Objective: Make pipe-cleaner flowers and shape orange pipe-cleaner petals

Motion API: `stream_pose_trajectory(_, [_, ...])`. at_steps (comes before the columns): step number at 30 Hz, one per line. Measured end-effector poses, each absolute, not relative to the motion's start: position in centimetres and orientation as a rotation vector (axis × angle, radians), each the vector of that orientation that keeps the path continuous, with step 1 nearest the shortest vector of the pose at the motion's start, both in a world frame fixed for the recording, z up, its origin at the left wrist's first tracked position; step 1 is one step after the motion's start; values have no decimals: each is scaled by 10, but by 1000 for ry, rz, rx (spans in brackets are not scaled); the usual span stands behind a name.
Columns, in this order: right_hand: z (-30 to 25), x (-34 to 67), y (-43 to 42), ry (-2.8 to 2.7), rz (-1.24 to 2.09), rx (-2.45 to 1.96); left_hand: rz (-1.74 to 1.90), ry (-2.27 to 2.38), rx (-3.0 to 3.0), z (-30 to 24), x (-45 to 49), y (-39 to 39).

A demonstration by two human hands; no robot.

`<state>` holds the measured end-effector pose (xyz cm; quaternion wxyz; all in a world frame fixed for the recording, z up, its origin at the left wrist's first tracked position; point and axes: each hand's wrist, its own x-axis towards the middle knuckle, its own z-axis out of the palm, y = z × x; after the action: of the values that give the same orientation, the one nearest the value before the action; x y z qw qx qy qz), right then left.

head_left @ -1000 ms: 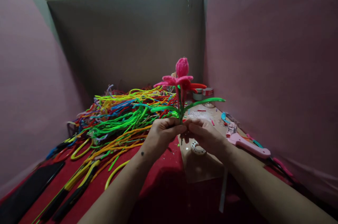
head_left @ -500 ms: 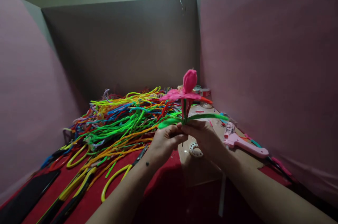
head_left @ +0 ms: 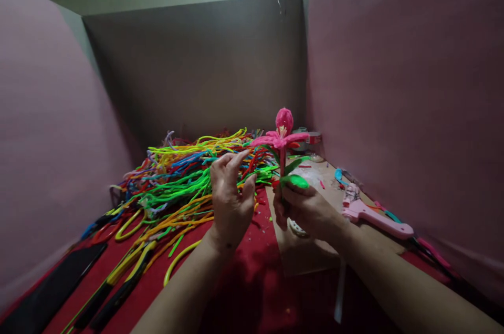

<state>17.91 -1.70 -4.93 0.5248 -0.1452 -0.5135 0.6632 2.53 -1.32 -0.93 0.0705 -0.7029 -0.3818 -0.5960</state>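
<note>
My right hand (head_left: 305, 208) is closed round the stem of a pink pipe-cleaner flower (head_left: 281, 132) with green leaves (head_left: 295, 179), holding it upright above the table. My left hand (head_left: 230, 192) is raised just left of the flower, fingers spread and empty, over the near edge of a big pile of coloured pipe cleaners (head_left: 185, 171).
A pink glue gun (head_left: 374, 216) lies on a brown board (head_left: 311, 252) at the right. Small tape rolls (head_left: 309, 137) sit at the back. Pliers with yellow and black handles (head_left: 118, 284) lie on the red cloth at the front left. Pink walls close in on both sides.
My left hand has let go of the stem and opened, moving left. The right hand alone now holds the flower, which has turned so its leaves point differently.
</note>
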Motion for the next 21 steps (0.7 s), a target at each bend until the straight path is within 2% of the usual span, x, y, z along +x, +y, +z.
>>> stream_pose_trajectory(7, [-53, 179, -21, -1256, 1811, -362, -1467, -1105, -1948, -9, 19, -5])
stream_pose_trajectory(15, [-51, 178, -24, -1265, 1794, -396, -1400, -1044, -1985, -21, 12, 8])
stream_pose_trajectory(21, [-52, 176, -21, -1242, 1739, -400, -1196, -1134, -2000, -26, 16, 6])
